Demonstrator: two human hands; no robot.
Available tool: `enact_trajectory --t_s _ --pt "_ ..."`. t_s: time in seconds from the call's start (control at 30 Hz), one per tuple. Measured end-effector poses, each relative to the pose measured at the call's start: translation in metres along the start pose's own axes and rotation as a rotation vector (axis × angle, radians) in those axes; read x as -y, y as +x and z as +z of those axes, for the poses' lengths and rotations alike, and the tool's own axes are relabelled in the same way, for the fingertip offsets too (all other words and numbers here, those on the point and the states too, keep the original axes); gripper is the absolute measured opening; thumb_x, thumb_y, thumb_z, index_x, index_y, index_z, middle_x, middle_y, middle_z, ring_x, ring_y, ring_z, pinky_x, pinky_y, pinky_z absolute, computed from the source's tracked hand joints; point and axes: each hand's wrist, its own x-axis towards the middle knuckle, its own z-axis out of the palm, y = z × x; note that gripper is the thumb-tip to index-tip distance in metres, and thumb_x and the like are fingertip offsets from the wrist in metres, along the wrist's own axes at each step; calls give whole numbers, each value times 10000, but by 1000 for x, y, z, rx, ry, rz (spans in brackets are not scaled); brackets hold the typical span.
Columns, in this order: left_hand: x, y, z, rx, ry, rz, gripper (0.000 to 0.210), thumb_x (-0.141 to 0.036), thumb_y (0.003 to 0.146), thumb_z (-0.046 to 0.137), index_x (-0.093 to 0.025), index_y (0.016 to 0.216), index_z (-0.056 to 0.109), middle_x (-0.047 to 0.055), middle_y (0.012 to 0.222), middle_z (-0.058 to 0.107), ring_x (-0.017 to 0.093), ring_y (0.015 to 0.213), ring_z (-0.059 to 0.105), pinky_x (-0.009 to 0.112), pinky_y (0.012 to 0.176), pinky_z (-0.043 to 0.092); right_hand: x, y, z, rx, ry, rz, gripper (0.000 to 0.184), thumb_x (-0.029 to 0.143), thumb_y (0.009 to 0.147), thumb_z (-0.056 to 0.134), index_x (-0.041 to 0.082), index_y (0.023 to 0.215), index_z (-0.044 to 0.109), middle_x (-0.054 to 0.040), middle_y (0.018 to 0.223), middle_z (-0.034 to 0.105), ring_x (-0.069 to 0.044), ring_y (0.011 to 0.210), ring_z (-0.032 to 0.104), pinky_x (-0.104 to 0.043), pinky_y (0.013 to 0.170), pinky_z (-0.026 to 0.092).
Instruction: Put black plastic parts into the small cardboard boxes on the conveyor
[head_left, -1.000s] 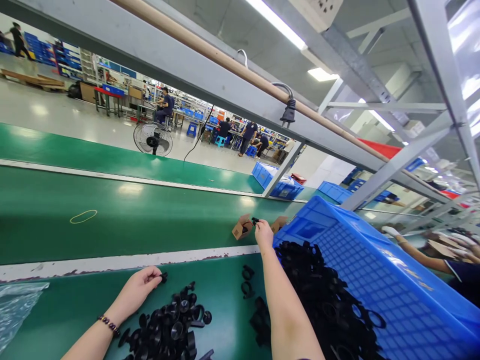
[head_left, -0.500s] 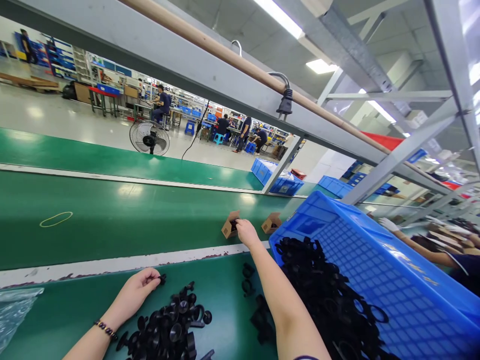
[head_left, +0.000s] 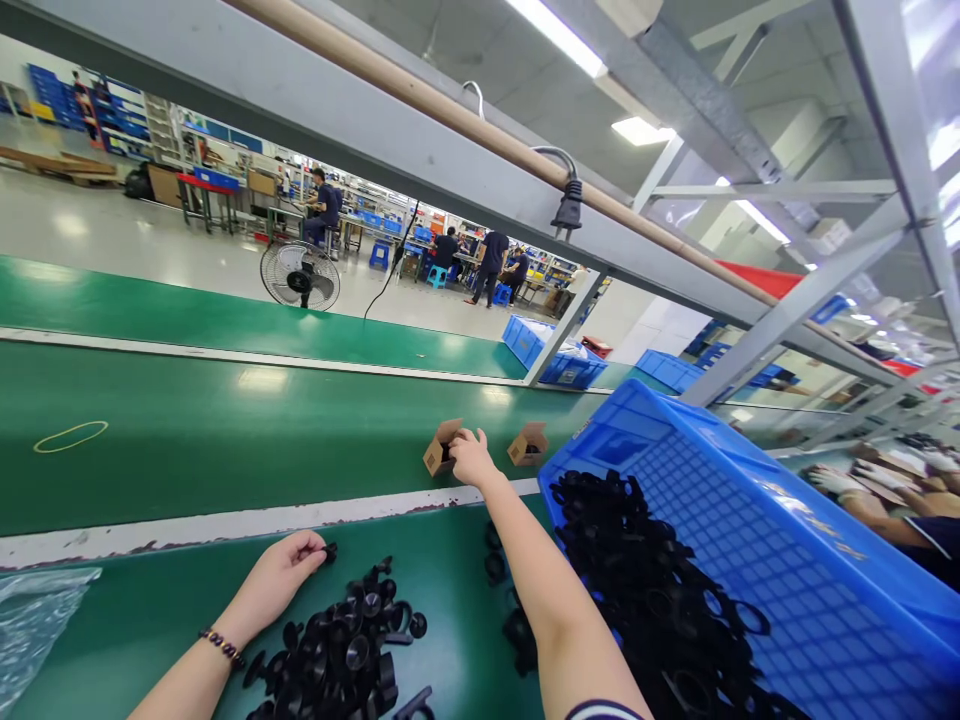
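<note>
My left hand (head_left: 281, 572) pinches a small black plastic part (head_left: 329, 553) above the green work surface, near a loose pile of black plastic parts (head_left: 356, 640). Out over the green conveyor belt, my right hand (head_left: 472, 460) is at the mouth of a small open cardboard box (head_left: 435, 458). Its fingers are spread, with the fingertips at the opening. Something black shows inside that box, partly covered by the fingers. A second open cardboard box (head_left: 528, 446) stands just right of the hand, also with black contents.
A large blue crate (head_left: 787, 520), tilted and full of black ring-shaped parts, fills the right side. A yellow rubber band (head_left: 71, 437) lies on the belt. Clear plastic bag (head_left: 45, 620) at lower left. Metal frame bars cross above; a co-worker's gloved hand (head_left: 832, 482) is far right.
Both cardboard boxes and the rubber band have shifted left along with the belt. My right hand followed leftward, and its fingers have spread from a pinch at the box. The left hand barely moved.
</note>
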Motion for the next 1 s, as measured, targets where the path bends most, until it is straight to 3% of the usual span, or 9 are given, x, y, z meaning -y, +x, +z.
enact_trajectory --t_s 0.2,0.3,0.4,0.57,0.8,0.9,1.0 --pt "2 1 1 2 -17 -2 237 -406 724 451 -180 734 520 -35 611 471 123 582 428 212 558 346 35 -5 5 -66 16 112 412 128 670 434 209 1059 542 -47 1241 449 -283 1245 100 -577 951 -45" --pt "-1 0 1 -11 -13 6 238 -409 719 452 -181 723 518 -37 604 470 125 578 434 215 558 345 47 -10 9 -130 17 84 423 109 661 443 185 1068 528 -49 1273 422 -284 1262 73 -561 972 -42" --pt "-5 -1 1 -17 -10 13 233 -403 718 448 -180 704 515 -41 580 452 123 563 430 217 553 340 51 -13 9 -220 42 51 427 93 667 438 178 1076 525 -63 1252 446 -276 1260 115 -547 988 -1" --pt "-5 0 1 -34 -30 16 237 -407 706 459 -178 688 519 -46 560 450 120 542 432 220 538 340 59 -13 4 -373 145 122 460 67 680 403 181 1115 500 -73 1261 425 -260 1230 202 -514 991 120" --pt "2 1 0 -56 -78 3 219 -383 724 455 -175 722 524 -34 581 489 122 554 456 226 547 363 104 -31 17 -634 477 319 378 140 757 356 159 1117 469 -111 1234 409 -244 1180 278 -447 941 294" --pt "-7 -5 -2 -121 -38 8 232 -387 734 453 -174 761 542 -9 629 536 138 594 491 239 571 385 121 -47 31 -639 549 361 322 148 760 362 165 1048 505 -115 1203 427 -247 1158 304 -447 930 312" --pt "-32 -7 -1 -203 92 105 229 -374 761 429 -184 765 556 8 698 561 147 644 510 252 608 401 126 -52 40 -602 557 340 302 129 746 379 170 1004 529 -111 1184 439 -246 1156 309 -449 943 296"
